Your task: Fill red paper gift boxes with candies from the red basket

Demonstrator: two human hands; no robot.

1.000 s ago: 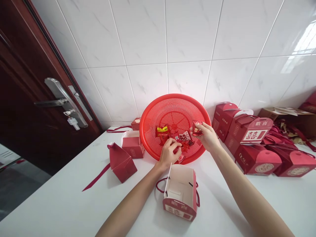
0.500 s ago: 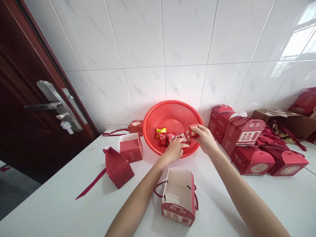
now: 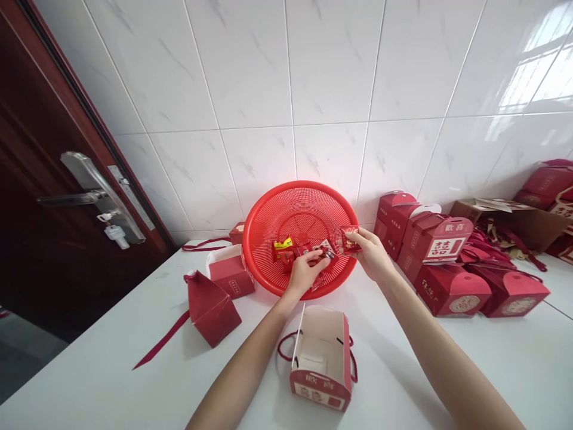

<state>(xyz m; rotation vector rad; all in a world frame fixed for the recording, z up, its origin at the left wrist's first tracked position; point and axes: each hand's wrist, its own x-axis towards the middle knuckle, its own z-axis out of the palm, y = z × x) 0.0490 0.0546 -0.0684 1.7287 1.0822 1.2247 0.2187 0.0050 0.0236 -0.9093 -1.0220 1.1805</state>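
Note:
A red plastic mesh basket [image 3: 268, 209] stands tilted near the wall, with several wrapped candies [image 3: 286, 244] low inside it. My left hand [image 3: 306, 272] reaches over its near rim, and its thumb and fingertips close on a wrapped candy [image 3: 327, 247] with a white and dark wrapper. At the basket's right rim, my right hand [image 3: 370, 255] pinches a shiny red candy packet [image 3: 350, 237] between thumb and fingers. Between my forearms an open red gift box [image 3: 320, 388] with rope handles shows its bare white inside.
Left of the basket are an open red box [image 3: 231, 276], a peaked red box [image 3: 212, 310] with a ribbon and a small red box [image 3: 237, 233]. Several closed red gift boxes [image 3: 443, 239] are stacked at right, before a cardboard carton [image 3: 532, 224]. A door [image 3: 58, 239] stands at far left.
The basket has shifted left and tipped toward me. My left hand has moved slightly left and its fingers have closed on a candy. My right hand still holds the red packet.

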